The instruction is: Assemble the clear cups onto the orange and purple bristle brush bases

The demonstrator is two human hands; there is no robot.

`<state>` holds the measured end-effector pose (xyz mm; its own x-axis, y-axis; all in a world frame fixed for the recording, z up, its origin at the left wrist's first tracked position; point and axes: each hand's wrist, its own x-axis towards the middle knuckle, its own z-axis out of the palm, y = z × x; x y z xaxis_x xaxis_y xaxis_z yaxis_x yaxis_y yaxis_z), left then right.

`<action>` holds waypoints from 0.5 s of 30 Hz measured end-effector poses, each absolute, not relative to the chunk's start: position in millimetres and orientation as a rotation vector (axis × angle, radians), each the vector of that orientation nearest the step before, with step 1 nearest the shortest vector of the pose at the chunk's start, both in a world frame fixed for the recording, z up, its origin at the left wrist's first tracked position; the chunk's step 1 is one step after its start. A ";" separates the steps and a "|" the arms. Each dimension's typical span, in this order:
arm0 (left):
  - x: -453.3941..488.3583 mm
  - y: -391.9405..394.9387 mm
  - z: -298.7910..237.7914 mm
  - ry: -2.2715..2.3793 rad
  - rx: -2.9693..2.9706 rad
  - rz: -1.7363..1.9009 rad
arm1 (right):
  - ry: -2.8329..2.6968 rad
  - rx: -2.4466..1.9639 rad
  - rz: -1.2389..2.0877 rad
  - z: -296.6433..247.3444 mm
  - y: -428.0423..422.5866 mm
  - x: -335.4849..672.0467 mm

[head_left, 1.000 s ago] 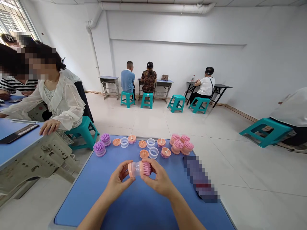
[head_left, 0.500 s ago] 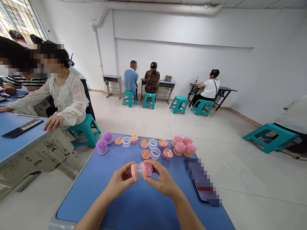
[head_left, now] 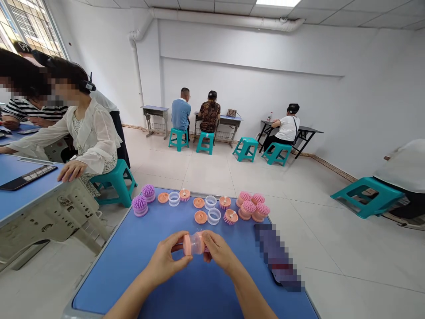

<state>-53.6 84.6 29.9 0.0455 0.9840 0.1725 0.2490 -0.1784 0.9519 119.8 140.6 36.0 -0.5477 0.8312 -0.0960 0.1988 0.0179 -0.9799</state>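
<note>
A small round brush (head_left: 196, 244) with a clear waisted middle and peach-coloured ends is held sideways above the blue desk (head_left: 149, 283). My left hand (head_left: 165, 259) grips its flat peach end between thumb and fingers. Around the bristle end is my right hand (head_left: 219, 251), whose fingers hide most of the pink bristles. Beyond the hands lie peach discs (head_left: 200, 217), clear rings (head_left: 214, 216) and peach bristle heads (head_left: 230, 216) with undersides up. Several pink-bristled brushes (head_left: 247, 208) stand clustered at the far right, and two purple brushes (head_left: 140, 205) at the far left.
A dark, blurred-out flat item (head_left: 277, 257) lies along the desk's right edge. To the left, a person (head_left: 94, 133) in a white top rests a hand on a neighbouring desk (head_left: 63, 190). Others sit on teal stools (head_left: 179, 139) near the far wall.
My right hand has turned over the bristle end, covering more of the bristles. The brush has tilted slightly, its peach end facing me more. The camera view has tipped up a little.
</note>
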 end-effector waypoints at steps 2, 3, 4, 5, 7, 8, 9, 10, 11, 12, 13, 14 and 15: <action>-53.7 85.1 30.4 1.313 1.494 1.190 | -1.734 -0.952 1.637 37.1 139.3 122.7; -54.3 85.4 30.0 1.308 1.474 1.193 | -1.719 -0.894 1.651 37.9 139.0 124.4; -55.0 85.5 29.3 1.291 1.462 1.198 | -1.714 -0.837 1.655 38.5 139.0 125.7; -55.7 85.5 28.5 1.269 1.460 1.202 | -1.714 -0.792 1.661 38.5 139.2 126.3; -56.4 85.0 26.9 1.233 1.495 1.208 | -1.704 -0.782 1.703 37.1 140.5 124.9; -56.3 84.4 26.4 1.228 1.527 1.208 | -1.690 -0.838 1.722 35.7 141.2 123.2; -55.9 83.7 26.2 1.231 1.565 1.208 | -1.676 -0.921 1.727 34.3 141.7 121.2; -55.3 83.0 26.3 1.238 1.601 1.204 | -1.666 -1.006 1.723 33.1 142.0 119.4; -54.7 82.5 26.6 1.245 1.626 1.199 | -1.653 -1.074 1.720 32.4 142.0 118.0; -54.2 82.2 26.9 1.251 1.634 1.195 | -1.635 -1.108 1.730 32.2 141.8 117.5; -54.0 82.1 27.3 1.259 1.625 1.200 | -1.612 -1.104 1.762 32.5 141.5 117.9; -54.2 82.4 27.6 1.269 1.598 1.213 | -1.593 -1.063 1.808 33.4 141.0 119.1; -54.7 82.9 27.7 1.276 1.561 1.227 | -1.579 -1.001 1.843 34.6 140.7 121.0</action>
<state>-54.7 82.9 27.7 0.0379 0.9775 0.2073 0.2455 -0.2102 0.9463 121.0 140.7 34.6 -0.5980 0.7752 -0.2036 0.0821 -0.1934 -0.9777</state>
